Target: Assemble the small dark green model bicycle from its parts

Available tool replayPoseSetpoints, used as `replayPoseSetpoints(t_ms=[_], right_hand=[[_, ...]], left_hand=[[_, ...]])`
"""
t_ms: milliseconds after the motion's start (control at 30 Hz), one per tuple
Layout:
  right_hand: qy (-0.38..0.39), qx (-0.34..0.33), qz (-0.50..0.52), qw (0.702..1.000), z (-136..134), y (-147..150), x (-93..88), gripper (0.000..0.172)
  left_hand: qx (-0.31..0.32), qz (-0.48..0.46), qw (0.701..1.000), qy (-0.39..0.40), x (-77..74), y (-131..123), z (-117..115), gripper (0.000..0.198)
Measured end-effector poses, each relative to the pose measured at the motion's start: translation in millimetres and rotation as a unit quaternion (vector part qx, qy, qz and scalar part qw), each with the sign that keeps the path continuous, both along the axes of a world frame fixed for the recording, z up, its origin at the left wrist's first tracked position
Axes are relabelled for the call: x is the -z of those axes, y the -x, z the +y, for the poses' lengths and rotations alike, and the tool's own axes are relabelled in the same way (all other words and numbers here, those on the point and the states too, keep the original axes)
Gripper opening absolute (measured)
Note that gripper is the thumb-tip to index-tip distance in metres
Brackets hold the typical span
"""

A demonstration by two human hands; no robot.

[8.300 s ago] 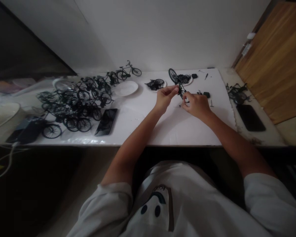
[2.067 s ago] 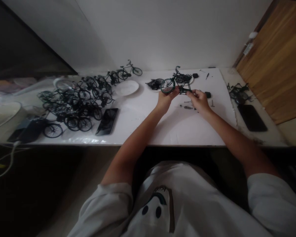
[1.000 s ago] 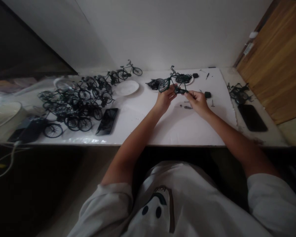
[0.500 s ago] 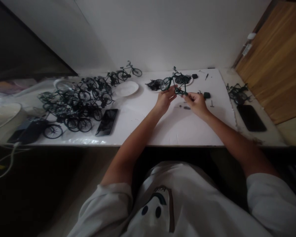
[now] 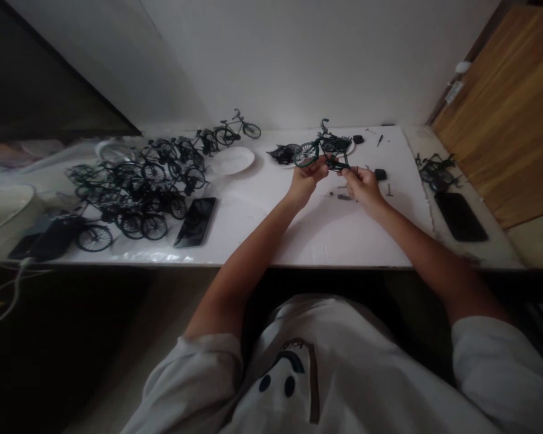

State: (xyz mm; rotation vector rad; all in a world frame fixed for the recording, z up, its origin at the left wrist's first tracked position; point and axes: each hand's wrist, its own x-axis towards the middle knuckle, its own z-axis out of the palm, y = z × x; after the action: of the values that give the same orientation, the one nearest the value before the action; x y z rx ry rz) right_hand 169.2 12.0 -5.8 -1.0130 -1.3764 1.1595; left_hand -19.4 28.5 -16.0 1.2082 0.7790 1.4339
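Between my hands, above the white work surface, is a dark green miniature bicycle [image 5: 317, 147]. Its spoked front wheel and handlebar show on the left; I see no rear wheel on it. My left hand [image 5: 306, 181] is closed around the lower frame near the pedals. The rear end of the frame is pinched by my right hand [image 5: 362, 185], with the fingertips partly hidden. Below the hands lie a small screwdriver-like tool [image 5: 342, 197] and other small parts. Behind the bicycle, a plate [image 5: 353, 148] carries dark parts, with another pile of black parts [image 5: 283, 154] to its left.
Many finished-looking miniature bicycles [image 5: 149, 175] crowd the left side. A white plate [image 5: 233, 161] and a phone [image 5: 195, 222] lie beside them. On the right are another phone [image 5: 460, 216], dark frames [image 5: 437, 170] and a small dark green block [image 5: 380, 174]. A wall stands behind.
The miniature bicycle has turned slightly and shifted a little to the right in my hands. My right hand has tilted with it, its fingers now pointing further down. Both hands keep hold.
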Motion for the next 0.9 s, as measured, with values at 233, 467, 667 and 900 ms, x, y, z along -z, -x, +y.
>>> replayPoseSetpoints(t_ms=[233,467,667,900], right_hand=[[-0.038,0.086,-0.034,0.995,-2.5,0.6,-0.9,0.053],[-0.048,0.08,-0.047,0.994,-2.8,0.9,-0.3,0.05],[-0.081,0.081,-0.068,0.991,-1.1,-0.7,2.0,0.051],[-0.076,0.085,-0.052,0.992,-1.1,-1.0,0.2,0.051]], left_hand=[[-0.043,-0.028,0.999,-0.01,-1.5,-5.4,-0.3,0.029],[-0.054,-0.023,0.998,0.012,0.7,-7.0,0.7,0.028],[-0.057,-0.025,0.997,0.049,-1.9,-6.4,-0.7,0.027],[-0.036,0.001,0.998,0.054,-0.2,-1.0,-0.4,0.041]])
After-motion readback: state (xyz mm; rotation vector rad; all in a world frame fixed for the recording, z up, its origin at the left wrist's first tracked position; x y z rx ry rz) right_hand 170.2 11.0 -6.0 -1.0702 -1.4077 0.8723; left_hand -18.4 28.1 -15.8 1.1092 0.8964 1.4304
